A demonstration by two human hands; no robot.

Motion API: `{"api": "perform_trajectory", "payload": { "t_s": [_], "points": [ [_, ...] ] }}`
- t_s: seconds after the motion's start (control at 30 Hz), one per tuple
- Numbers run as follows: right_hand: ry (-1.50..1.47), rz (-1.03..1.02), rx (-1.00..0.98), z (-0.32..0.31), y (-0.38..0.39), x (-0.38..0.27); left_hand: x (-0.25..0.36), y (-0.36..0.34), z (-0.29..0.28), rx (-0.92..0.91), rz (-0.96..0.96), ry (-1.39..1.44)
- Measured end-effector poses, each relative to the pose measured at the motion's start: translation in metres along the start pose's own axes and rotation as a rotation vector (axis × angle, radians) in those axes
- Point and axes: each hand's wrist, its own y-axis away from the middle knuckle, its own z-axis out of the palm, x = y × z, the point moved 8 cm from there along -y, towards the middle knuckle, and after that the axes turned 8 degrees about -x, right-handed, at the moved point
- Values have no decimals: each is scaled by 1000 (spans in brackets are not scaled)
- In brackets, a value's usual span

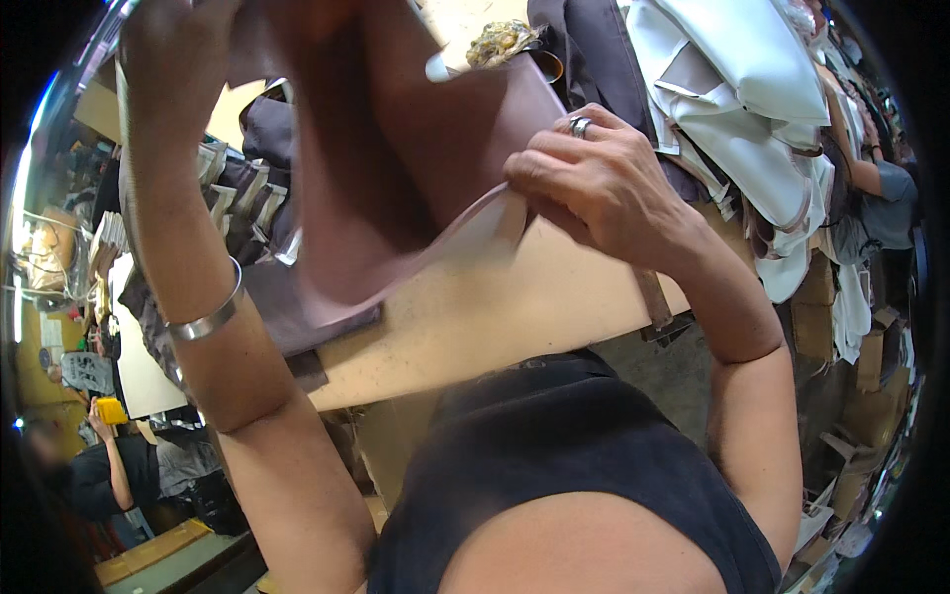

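In the head view, the right hand point(599, 178) pinches the edge of a smooth, mauve-brown leather-like sheet point(460, 139). Left of that grip it curves, shadowed inside, above the cream tabletop point(569, 297). Farther left, the left hand point(183, 54) blurs; its hold I cannot tell.

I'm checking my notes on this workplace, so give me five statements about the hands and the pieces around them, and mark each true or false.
1. The right hand grips the brown sheet by its edge. True.
2. Both forearms wear a bracelet. False: one silver bracelet shows, on the left forearm.
3. White pieces lie to the right of the brown sheet. True.
4. The brown sheet lies completely flat. False: it is bent, partly raised over the tan table.
5. A ring shows on the right hand. True.
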Motion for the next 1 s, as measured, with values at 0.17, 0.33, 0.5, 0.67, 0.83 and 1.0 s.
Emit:
{"api": "perform_trajectory", "payload": {
  "t_s": [0.17, 0.33, 0.5, 0.67, 0.83, 1.0],
  "points": [
    [322, 135, -127, 112, 84, 65, 145, -15, 8, -98, -39, 695],
    [191, 322, -161, 157, 132, 52, 215, 19, 38, -118, 123, 881],
    [236, 935, -229, 104, 207, 74, 207, 31, 56, -39, 26, 1064],
    [-83, 1091, -200, 109, 247, 101, 208, 33, 56, 41, 49, 1225],
    [-172, 976, -29, 76, 187, 63, 224, 24, 63, -68, 105, 1429],
    [99, 798, -545, 126, 174, 47, 237, 13, 57, 2, 158, 1458]
  ]
}}
